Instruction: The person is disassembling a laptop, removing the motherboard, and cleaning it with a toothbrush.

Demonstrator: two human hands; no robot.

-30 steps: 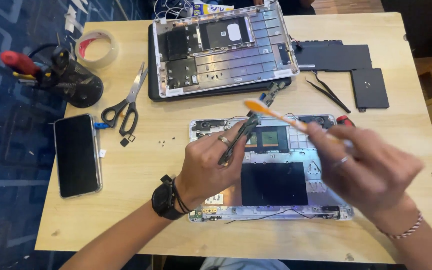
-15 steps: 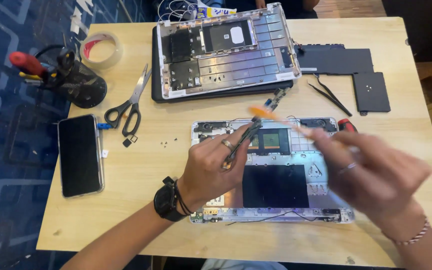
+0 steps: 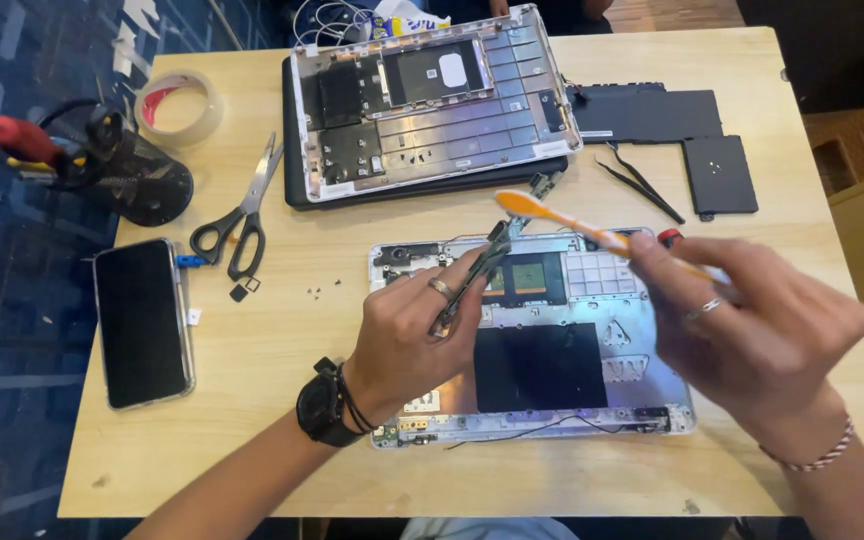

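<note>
Near the desk's (image 3: 282, 440) front edge, over the opened laptop base (image 3: 642, 385), the left hand (image 3: 407, 335) pinches a thin, stiff metal bracket (image 3: 472, 280) — light, likely bendable, best held mid-length — while the right hand (image 3: 762, 335) clenches an orange toothbrush (image 3: 562, 218) by its handle.

Head view, steeply down, close

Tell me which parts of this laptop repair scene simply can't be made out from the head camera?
- Open laptop base: both hands cover much of its left and right parts.
- Left hand: the thin dark part it pinches is too small to identify.
- Right hand: hides the orange toothbrush handle's end; slightly blurred.
- Tiny screws on the table: too small to count.
- Cables: cut off by the top edge.
</note>
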